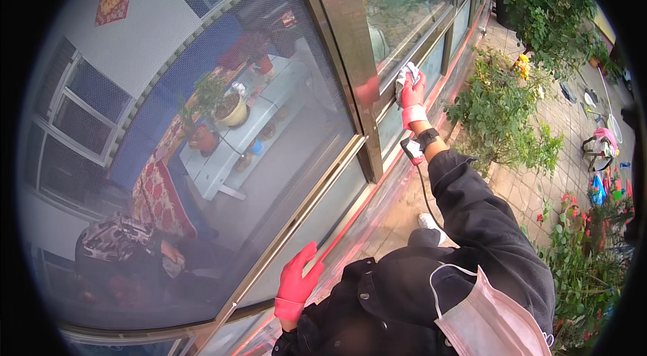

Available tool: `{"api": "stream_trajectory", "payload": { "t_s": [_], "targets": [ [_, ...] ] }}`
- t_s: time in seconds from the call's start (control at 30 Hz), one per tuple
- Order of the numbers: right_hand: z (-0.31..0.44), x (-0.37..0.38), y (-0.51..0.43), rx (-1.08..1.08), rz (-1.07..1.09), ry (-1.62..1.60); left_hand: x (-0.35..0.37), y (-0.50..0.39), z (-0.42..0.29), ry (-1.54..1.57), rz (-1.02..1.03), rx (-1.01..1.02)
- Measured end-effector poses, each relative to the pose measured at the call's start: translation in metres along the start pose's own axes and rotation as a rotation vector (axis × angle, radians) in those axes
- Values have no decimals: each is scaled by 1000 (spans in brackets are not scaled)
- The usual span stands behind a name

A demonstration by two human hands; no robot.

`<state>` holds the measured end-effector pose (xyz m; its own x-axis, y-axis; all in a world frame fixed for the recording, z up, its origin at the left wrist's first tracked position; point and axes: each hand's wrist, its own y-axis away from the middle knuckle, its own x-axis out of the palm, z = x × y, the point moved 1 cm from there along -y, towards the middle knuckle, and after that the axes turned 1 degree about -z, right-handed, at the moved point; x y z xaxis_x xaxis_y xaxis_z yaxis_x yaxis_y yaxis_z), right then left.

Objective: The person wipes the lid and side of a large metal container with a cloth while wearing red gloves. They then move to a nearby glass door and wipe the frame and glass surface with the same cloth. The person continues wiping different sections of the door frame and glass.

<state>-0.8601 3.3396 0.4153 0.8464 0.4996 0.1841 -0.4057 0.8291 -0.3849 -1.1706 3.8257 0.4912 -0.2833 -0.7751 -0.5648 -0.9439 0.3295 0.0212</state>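
My right hand (413,96), in a red rubber glove, is closed around a crumpled pale cloth (404,84). It presses the cloth against the metal frame (429,38) below a glass window pane (404,7). A red-gloved left hand (298,277) of mine holds nothing, its thumb apart from the fingers. It is beside the lower panel (303,227) under the large mesh-screened window (283,154); whether it touches the panel I cannot tell. A black strap (428,138) circles my right wrist, and a small corded device (412,151) hangs close by.
Behind the mesh, a person (119,240) holds a cloth (173,265) near a bench (207,169) bearing potted plants (230,108). Red-edged clear plastic (364,214) runs along the wall base. Rose bushes (498,108) grow on my right beside the paving (525,204). A face mask (490,315) hangs at my chest.
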Motion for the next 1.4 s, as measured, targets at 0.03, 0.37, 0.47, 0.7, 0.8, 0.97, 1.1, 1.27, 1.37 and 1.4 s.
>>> {"api": "stream_trajectory", "payload": {
  "t_s": [0.03,0.37,0.47,0.7,0.8,0.97,1.1,1.27,1.37,1.4],
  "targets": [
    [-11,1,-27,57,-35,7,7,-9,-7,-8,-23,8],
    [-118,-19,-320,85,-61,-158,119,-170,-110,146,-532,31],
    [-144,-17,-396,130,-145,-74,137,-199,-126,129,-630,49],
    [-172,-14,-488,146,-226,-123,149,-224,-129,158,-732,11],
    [-196,-13,-517,255,-262,56,152,-221,-133,136,-726,-12],
    [-247,-22,-563,525,59,33,144,-189,-136,109,-712,-72],
    [-245,-33,-536,386,-280,-552,123,-148,-125,99,-694,-67],
    [-173,-41,-395,333,-604,-521,75,-88,-104,67,-694,-118],
    [-100,-32,-315,390,-505,-611,48,-51,-88,59,-688,-84],
    [-76,-30,-281,342,-475,-570,39,-41,-82,70,-676,-66]
  ]
}}
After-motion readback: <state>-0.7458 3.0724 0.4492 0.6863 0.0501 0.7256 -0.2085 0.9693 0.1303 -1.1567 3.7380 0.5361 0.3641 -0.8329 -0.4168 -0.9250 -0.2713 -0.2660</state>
